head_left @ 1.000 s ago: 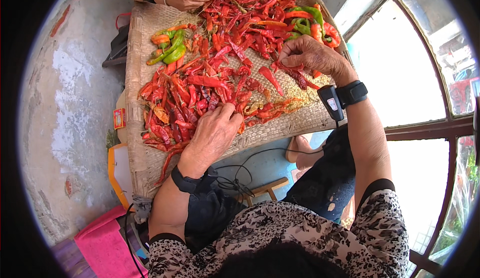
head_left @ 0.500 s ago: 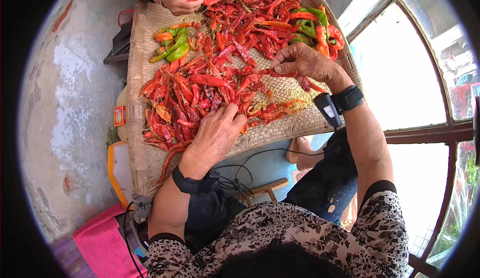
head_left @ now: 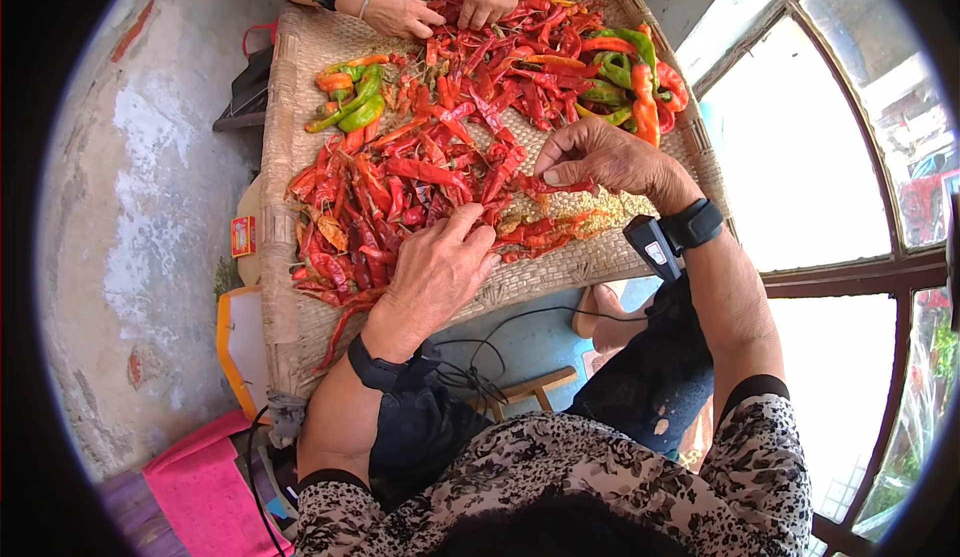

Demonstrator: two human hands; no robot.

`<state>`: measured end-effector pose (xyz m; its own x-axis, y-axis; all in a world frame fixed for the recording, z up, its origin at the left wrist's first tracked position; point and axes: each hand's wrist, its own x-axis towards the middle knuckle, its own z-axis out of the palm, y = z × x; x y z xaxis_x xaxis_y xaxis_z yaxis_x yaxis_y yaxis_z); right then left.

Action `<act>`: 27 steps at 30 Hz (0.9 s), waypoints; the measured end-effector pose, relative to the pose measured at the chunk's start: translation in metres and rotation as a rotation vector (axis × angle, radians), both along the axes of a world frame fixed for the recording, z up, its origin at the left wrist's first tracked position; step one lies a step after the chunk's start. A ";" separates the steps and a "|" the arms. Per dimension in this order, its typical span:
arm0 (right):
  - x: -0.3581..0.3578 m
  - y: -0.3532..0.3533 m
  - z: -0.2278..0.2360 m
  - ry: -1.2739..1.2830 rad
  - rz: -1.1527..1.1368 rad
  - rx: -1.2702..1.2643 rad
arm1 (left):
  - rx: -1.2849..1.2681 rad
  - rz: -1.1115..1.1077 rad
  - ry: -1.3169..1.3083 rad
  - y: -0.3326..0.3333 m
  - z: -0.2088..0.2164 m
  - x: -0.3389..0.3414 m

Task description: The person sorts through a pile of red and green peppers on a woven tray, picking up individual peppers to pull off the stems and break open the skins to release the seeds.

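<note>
A pile of dried red chili peppers (head_left: 370,207) covers much of a woven tray (head_left: 278,257). My left hand (head_left: 437,262) lies on the near edge of the pile, fingers reaching forward and slightly apart, with no pepper visibly gripped. On the right, my right hand (head_left: 610,162) is closed in a pinch at a wrinkled red chili pepper (head_left: 570,188), low over the tray. Some contact is hidden by the thumb. Pale seeds (head_left: 625,207) are scattered beneath that hand. Orange-red peppers (head_left: 545,229) lie between my hands.
Across the tray, another person's two hands (head_left: 395,12) work in the far peppers. Green and orange peppers lie in a left bunch (head_left: 350,97) and a right bunch (head_left: 630,82). A window (head_left: 820,137) borders the right, a plastered wall (head_left: 150,207) the left. Black cables (head_left: 480,357) hang below.
My right hand has shifted slightly down and left, along with the pepper at its fingertips. The other person's left-side hand no longer holds up a red pepper and now reaches into the pile.
</note>
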<state>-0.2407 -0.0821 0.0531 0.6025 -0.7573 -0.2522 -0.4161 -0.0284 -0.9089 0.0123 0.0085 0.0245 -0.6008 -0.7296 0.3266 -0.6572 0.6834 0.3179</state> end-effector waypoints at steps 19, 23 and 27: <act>0.033 0.001 -0.064 0.712 -0.060 -0.638 | -0.017 -0.046 -0.140 0.000 -0.007 -0.001; 0.024 0.007 -0.036 0.606 -0.003 -0.695 | -0.025 -0.044 -0.143 0.001 -0.004 0.000; 0.004 0.008 -0.005 0.357 0.181 -0.341 | -0.020 -0.047 -0.123 0.000 -0.003 0.002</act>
